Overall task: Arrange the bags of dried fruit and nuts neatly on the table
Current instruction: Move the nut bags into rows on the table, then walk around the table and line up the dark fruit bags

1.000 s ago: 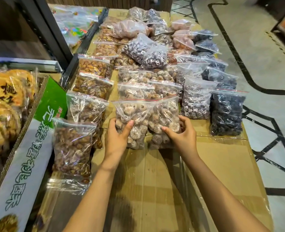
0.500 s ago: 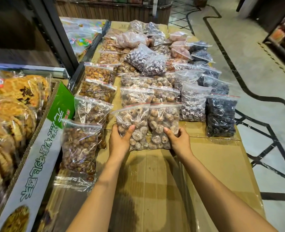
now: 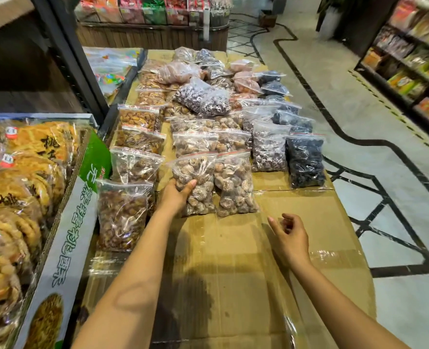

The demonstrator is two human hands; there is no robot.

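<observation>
Several clear zip bags of dried fruit and nuts lie in rows on the cardboard-covered table. My left hand grips the lower left edge of a bag of pale brown dried fruit in the front row. A matching bag lies just right of it, touching. My right hand hovers over bare cardboard below that second bag, fingers loosely apart and holding nothing. A bag of dark fruit and a bag of brown nuts flank the front row.
An open green and white carton of packed pastries stands at the left, against the table. A dark shelf post rises behind it. Tiled floor runs along the table's right edge, with stocked shelves at the far right.
My right hand has let go of the right-hand bag and drawn back toward me. My left hand stays on the left bag. The camera has tilted up.
</observation>
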